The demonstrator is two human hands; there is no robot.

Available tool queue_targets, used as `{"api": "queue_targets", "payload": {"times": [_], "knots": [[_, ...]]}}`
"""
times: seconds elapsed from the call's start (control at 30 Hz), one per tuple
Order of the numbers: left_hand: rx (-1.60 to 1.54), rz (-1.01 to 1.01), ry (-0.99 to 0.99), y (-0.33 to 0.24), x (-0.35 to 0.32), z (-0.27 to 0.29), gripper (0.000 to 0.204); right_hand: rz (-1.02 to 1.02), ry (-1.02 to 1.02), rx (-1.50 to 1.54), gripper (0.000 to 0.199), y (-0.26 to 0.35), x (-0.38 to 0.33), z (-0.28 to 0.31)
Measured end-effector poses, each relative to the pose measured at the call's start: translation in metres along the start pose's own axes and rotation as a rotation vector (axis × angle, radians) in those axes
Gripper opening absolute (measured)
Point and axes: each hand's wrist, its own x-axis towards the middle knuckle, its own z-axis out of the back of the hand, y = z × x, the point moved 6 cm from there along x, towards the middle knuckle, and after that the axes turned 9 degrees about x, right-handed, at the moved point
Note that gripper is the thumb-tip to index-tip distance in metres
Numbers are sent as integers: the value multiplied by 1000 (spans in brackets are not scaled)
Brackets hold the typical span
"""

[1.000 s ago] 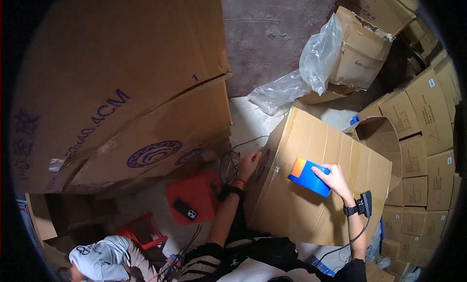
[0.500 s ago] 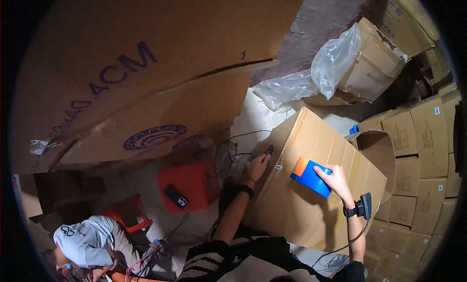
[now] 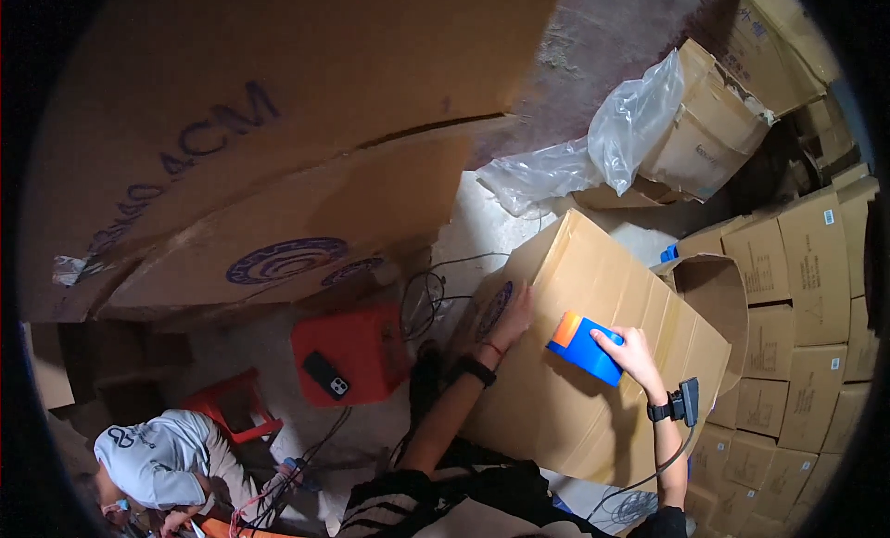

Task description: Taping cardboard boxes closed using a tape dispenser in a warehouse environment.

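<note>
A large brown cardboard box (image 3: 603, 288) lies flattened and tilted in front of me. My left hand (image 3: 513, 317) rests flat on its left edge, fingers spread, a dark band on the wrist. My right hand (image 3: 633, 351) grips a blue tool with an orange end (image 3: 584, 348) and presses it onto the middle of the box's surface. A small black device is strapped to my right wrist, with a cable hanging from it.
Huge cardboard sheets (image 3: 278, 148) lean at the left. A red stool (image 3: 357, 348) carries a black phone (image 3: 326, 375). A clear plastic bag (image 3: 603, 139) hangs from an open carton (image 3: 705, 130). Stacked cartons (image 3: 807, 288) fill the right. A person in grey (image 3: 153, 454) crouches lower left.
The view has shifted, so the box sits lower and more central. My right hand has slid the blue tool slightly along the box. My left hand stays on the box's edge.
</note>
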Motion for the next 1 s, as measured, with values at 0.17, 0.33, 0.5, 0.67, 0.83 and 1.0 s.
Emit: {"api": "queue_targets", "payload": {"times": [0.17, 0.33, 0.5, 0.67, 0.83, 1.0], "knots": [[-398, 704, 218, -13, 2, 62, 47, -1, 79, 114, 42, -26, 0, 0], [-159, 722, 362, -26, 13, 88, 47, -67, 175, 332, 30, -89, -21, 33], [81, 643, 317, -38, 14, 81, 45, -43, 87, 374, 27, -232, -99, 146], [248, 674, 197, -51, 16, 80, 46, -89, 14, 357, 27, -373, -180, 227], [452, 709, 70, -90, 14, 61, 52, 23, -9, 323, 29, -419, -182, 230], [541, 451, 143, -201, 16, 27, 51, 94, -51, 405, 30, -418, -173, 234]]}}
